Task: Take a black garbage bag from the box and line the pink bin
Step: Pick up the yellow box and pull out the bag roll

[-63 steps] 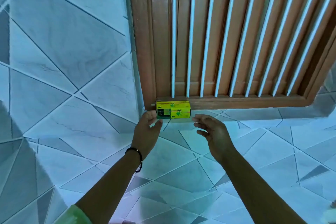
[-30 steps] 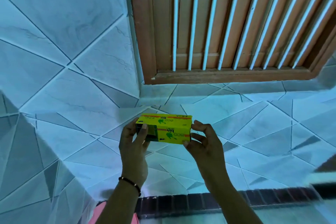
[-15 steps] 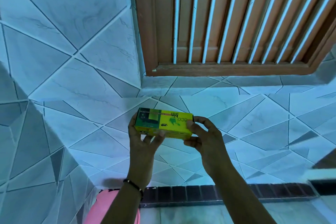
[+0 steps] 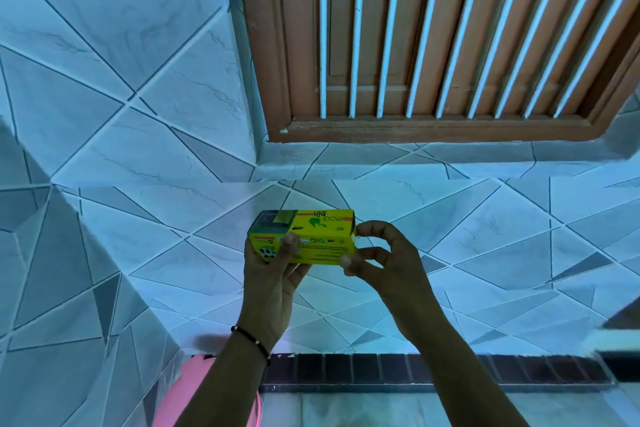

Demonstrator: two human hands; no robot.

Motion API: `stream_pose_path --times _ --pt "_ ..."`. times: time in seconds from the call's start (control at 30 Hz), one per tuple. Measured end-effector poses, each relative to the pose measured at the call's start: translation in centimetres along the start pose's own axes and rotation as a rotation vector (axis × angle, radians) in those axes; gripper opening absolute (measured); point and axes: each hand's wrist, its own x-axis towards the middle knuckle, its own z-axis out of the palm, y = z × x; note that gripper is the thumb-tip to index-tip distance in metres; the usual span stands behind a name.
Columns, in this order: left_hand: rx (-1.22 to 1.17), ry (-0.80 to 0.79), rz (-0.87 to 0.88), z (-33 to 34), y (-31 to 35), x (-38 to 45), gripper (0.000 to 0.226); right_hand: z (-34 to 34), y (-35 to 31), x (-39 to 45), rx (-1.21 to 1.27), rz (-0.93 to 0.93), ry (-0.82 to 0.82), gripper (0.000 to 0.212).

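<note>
A yellow box (image 4: 304, 237) with green print sits at the centre of the frame, held lengthwise and raised in front of a wall of pale blue tiles (image 4: 138, 135) cut by diagonal grout lines. The left hand (image 4: 273, 274) grasps the box from below at its left end, the thumb pressed across the front face and the fingers wrapped behind. The right hand (image 4: 384, 260) meets the box at its right end, where the thumb and forefinger pinch the upper right corner while the other fingers curl loosely just below the end panel; whether that end flap is open cannot be told. A dark beaded bracelet (image 4: 251, 340) circles the left wrist. At the lower left of the frame, partly hidden behind the left forearm, shows the rim of the pink bin (image 4: 194, 392). A brown wooden window frame (image 4: 433, 130) with white vertical bars fills the upper right, and a dark tile strip (image 4: 415, 373) runs along the bottom.
</note>
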Motion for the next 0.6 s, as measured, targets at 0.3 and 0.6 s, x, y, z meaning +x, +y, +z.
stream_pose_path --times 0.3,0.6 --pt "-0.086 0.064 -0.021 0.9 -0.6 0.4 0.102 -0.5 0.0 0.4 -0.223 -0.102 -0.07 0.054" --pt "-0.12 0.101 -0.165 0.7 -1.8 0.8 0.114 0.1 0.7 0.1 -0.662 -0.399 -0.1 0.057"
